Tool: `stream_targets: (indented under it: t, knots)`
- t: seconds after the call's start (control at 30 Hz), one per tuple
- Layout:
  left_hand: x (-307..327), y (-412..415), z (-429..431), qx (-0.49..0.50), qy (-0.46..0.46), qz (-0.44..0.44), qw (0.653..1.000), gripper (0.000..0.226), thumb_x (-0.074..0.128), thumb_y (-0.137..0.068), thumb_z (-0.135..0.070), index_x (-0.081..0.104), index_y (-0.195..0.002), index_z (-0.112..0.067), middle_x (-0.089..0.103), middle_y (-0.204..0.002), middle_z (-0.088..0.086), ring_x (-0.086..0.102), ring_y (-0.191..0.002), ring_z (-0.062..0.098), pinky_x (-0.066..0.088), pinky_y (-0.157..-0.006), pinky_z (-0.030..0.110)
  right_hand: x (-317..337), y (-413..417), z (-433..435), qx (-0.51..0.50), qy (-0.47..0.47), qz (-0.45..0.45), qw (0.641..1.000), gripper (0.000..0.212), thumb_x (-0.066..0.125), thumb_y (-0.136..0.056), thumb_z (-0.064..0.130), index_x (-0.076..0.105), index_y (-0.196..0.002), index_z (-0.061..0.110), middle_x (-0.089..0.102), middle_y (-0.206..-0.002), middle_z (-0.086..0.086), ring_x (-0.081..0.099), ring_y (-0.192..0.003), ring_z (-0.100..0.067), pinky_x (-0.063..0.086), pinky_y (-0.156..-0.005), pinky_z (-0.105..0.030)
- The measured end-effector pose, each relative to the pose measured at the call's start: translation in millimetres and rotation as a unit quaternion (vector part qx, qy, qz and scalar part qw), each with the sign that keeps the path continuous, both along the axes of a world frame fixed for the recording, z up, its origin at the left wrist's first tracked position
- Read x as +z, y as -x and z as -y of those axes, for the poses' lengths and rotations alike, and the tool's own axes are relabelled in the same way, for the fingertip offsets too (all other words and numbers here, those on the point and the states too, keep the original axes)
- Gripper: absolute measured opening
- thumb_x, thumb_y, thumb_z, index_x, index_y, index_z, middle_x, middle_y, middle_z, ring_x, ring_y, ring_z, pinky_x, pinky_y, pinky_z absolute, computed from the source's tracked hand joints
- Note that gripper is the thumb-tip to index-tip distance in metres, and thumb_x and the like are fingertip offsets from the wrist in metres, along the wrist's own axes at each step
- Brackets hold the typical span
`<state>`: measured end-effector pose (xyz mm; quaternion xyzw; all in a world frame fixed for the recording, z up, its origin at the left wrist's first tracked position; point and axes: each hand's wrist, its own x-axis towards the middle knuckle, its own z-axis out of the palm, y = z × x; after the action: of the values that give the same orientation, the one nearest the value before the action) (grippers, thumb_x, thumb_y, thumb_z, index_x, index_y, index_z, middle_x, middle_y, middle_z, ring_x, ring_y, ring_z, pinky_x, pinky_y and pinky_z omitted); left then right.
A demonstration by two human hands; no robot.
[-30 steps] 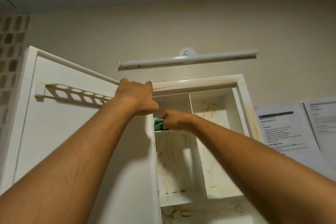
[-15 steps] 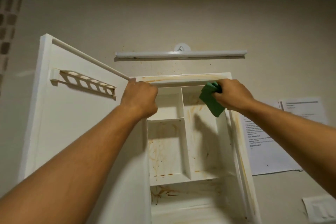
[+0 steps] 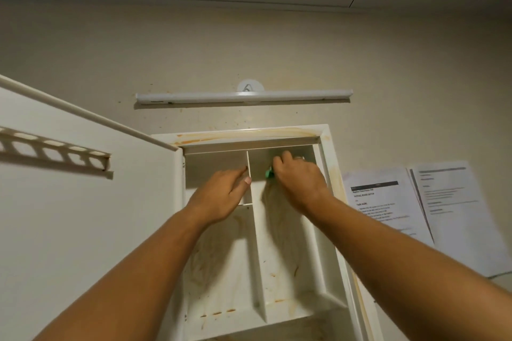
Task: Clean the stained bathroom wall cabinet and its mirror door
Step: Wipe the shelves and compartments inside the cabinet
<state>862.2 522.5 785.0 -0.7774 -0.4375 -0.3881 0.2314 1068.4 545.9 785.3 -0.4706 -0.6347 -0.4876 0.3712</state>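
The white wall cabinet [image 3: 329,152] hangs open, with orange-brown stains on its top rim, back panel and shelves. Its door [image 3: 83,230] swings out to the left, showing its plain white inner side with a perforated rack; the mirror face is hidden. My right hand [image 3: 299,177] is inside the upper right compartment, pressing a green cloth [image 3: 268,173] against the back panel; most of the cloth is hidden under the hand. My left hand [image 3: 221,194] rests on the vertical divider [image 3: 249,171], thumb on its right side, fingers on its left.
A white light bar [image 3: 243,97] is mounted on the beige wall above the cabinet. Printed paper sheets [image 3: 415,202] are stuck to the wall on the right. A stained lower shelf [image 3: 221,313] runs across the cabinet below the compartments.
My left hand let go of the door's top edge and moved onto the divider. My right hand carried the green cloth from the top rim into the upper right compartment.
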Motion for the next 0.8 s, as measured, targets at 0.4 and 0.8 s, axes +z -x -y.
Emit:
stream_targets:
  t: [0.4, 0.8]
  knots:
    - [-9, 7, -25, 0.009, -0.042, -0.01, 0.999, 0.052, 0.036, -0.11, -0.038, 0.03, -0.16, -0.031, 0.04, -0.16, -0.006, 0.028, -0.147, 0.011, 0.025, -0.108, 0.024, -20, 56, -64, 0.273, 0.003, -0.169, 0.947, 0.03, 0.064, -0.09, 0.01, 0.069, -0.119, 0.016, 0.057, -0.113, -0.003, 0.059, -0.097, -0.025, 0.052, -0.072, -0.034]
    - [-16, 5, -19, 0.073, -0.058, -0.07, 0.993, 0.073, 0.017, -0.096, -0.055, 0.016, -0.163, -0.029, 0.021, -0.169, -0.008, 0.007, -0.157, 0.016, 0.011, -0.125, 0.039, -16, 17, -57, 0.104, 0.018, -0.307, 0.946, 0.038, 0.067, -0.096, 0.015, 0.056, -0.132, 0.011, 0.053, -0.131, -0.01, 0.061, -0.107, -0.029, 0.053, -0.086, -0.036]
